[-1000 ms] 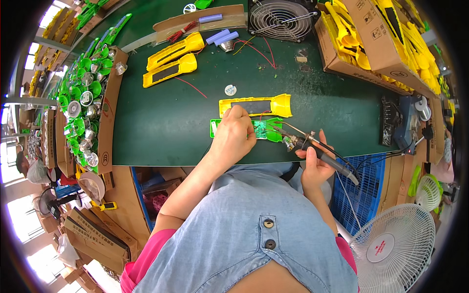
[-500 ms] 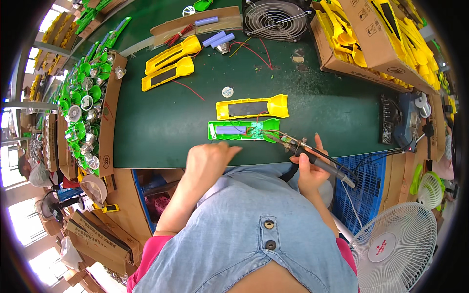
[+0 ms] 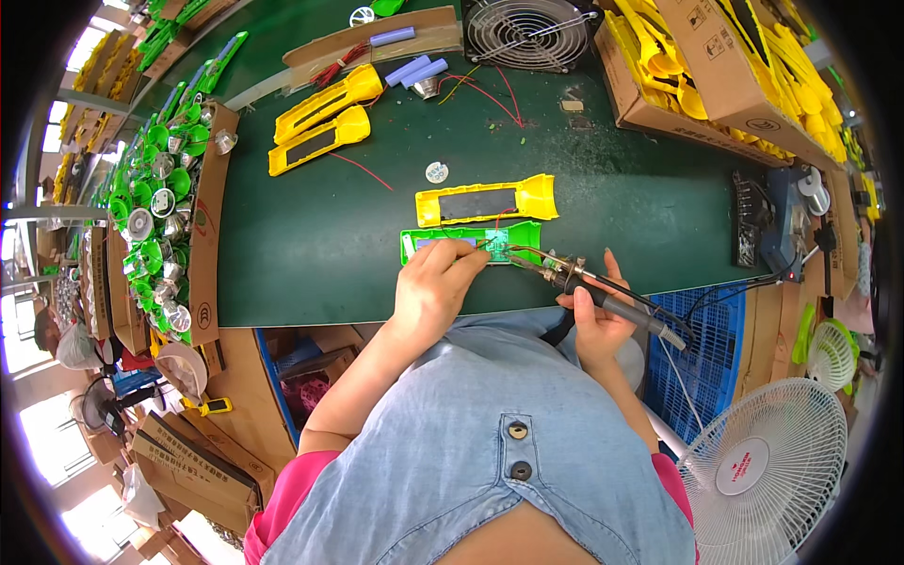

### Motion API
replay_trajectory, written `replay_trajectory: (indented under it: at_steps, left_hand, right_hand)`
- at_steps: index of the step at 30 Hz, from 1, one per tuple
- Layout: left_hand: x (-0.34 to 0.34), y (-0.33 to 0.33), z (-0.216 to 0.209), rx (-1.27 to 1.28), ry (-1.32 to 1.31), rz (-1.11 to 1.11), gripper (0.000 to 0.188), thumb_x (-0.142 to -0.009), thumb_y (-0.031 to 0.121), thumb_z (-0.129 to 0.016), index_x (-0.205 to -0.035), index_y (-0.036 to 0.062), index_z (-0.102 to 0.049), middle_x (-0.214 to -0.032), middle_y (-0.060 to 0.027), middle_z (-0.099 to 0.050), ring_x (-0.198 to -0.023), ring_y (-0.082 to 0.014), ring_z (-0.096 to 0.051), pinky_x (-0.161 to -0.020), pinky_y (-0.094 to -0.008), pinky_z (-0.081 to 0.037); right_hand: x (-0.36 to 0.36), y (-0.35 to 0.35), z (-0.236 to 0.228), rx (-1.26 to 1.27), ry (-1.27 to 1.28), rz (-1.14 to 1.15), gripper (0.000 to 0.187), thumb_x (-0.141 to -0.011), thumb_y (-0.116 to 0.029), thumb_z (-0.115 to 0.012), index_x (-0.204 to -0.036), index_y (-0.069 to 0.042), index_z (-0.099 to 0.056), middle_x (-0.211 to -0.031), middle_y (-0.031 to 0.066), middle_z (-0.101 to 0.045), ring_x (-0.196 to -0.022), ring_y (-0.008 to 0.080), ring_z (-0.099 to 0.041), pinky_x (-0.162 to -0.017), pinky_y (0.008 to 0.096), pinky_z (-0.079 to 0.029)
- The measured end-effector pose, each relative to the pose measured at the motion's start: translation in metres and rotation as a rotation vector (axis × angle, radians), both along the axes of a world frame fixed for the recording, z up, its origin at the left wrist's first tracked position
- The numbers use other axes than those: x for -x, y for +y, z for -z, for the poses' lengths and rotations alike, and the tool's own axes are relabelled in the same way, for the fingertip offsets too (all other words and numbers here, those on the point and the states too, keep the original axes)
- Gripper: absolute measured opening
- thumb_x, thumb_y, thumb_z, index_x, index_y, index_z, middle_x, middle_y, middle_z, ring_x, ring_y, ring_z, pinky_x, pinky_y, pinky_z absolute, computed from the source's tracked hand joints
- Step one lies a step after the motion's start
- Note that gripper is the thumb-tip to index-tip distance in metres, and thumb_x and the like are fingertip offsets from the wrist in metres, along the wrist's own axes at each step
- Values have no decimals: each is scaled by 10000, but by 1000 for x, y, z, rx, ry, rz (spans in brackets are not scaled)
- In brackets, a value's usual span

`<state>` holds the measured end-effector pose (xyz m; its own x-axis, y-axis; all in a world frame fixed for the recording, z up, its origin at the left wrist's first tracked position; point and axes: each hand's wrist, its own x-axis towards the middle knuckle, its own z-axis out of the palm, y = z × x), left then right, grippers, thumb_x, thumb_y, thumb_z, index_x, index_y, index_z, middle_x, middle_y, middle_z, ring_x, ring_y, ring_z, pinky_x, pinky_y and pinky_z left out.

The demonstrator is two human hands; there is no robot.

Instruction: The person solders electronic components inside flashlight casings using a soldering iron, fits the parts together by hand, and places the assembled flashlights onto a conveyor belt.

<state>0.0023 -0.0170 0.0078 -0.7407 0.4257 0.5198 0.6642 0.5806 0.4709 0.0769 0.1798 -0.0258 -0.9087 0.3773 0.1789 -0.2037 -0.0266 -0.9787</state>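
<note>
Nearest is one blue denim shirt (image 3: 461, 395) with two buttons (image 3: 521, 471) at its front. Low on the right, one large white fan (image 3: 767, 466) stands near one blue crate (image 3: 697, 348).

Two bare hands work at the near side of one green worktop (image 3: 320, 254). The right hand (image 3: 600, 315) has its grip closed around the handle of one soldering iron (image 3: 617, 306), whose tip points left toward one small circuit board (image 3: 497, 243). The left hand (image 3: 433, 294) has its grip drawn together at that board's left edge; I cannot tell whether it pinches a wire. The board sits in one green shell (image 3: 527, 235), lying lengthwise before the person, with one purple cell (image 3: 423, 243) partly hidden under the left fingers.

Just beyond lies one yellow shell (image 3: 539, 198) bearing one dark strip (image 3: 477, 204), then one pale round disc (image 3: 437, 172). At the right end are one blue soldering station (image 3: 783, 226) and one black stand (image 3: 750, 221). A carton (image 3: 212, 235) of green parts and silvery reflectors, too many to count, stands left.

Farther off, two more yellow shells (image 3: 328, 102) lie side by side. Behind them are two loose purple cells (image 3: 408, 71) and a third on one cardboard tray (image 3: 438, 28), beside one bundle of red wires (image 3: 341, 63). At the far edge stands one metal-guarded fan (image 3: 530, 33), with two cartons (image 3: 650, 113) of yellow parts to its right.
</note>
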Motion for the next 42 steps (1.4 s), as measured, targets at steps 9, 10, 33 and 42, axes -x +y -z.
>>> replay_trajectory:
  at_steps: [9, 10, 33, 42]
  left_hand:
    - [0, 2, 3, 202, -4, 55, 258, -600, 2, -650, -846, 81, -644, -737, -31, -529, -606, -186, -547, -513, -301, -454]
    - [1, 3, 2, 202, -4, 59, 258, -600, 2, -650, -846, 81, -644, -737, -31, -529, -606, -186, -547, -513, -301, -454]
    - [6, 2, -1, 223, -47, 95, 189, -630, 29, -653, -813, 73, -643, -717, -27, -511, -612, -181, -550, -511, -296, -450]
    - [1, 4, -1, 244, -74, 73, 176, -637, 16, -640, -805, 65, -640, -713, -36, -500, -625, -186, -543, -537, -306, -452]
  right_hand:
    - [4, -4, -8, 103, 19, 27, 218, -738, 64, -601, -949, 48, -550, -972, 147, -528, -961, 264, -578, -648, 279, -577]
    - [3, -3, -7, 99, 10, 19, 215, -737, 66, -600, -945, 48, -550, -973, 149, -529, -945, 258, -586, -656, 279, -575]
    - [5, -2, 2, 36, -6, 41, 173, -759, 16, -606, -919, 54, -552, -1007, 174, -548, -651, 198, -642, -618, 274, -555]
    - [7, 8, -5, 143, 63, 89, 210, -783, 1, -592, -971, 62, -520, -978, 181, -571, -599, 199, -638, -654, 291, -545]
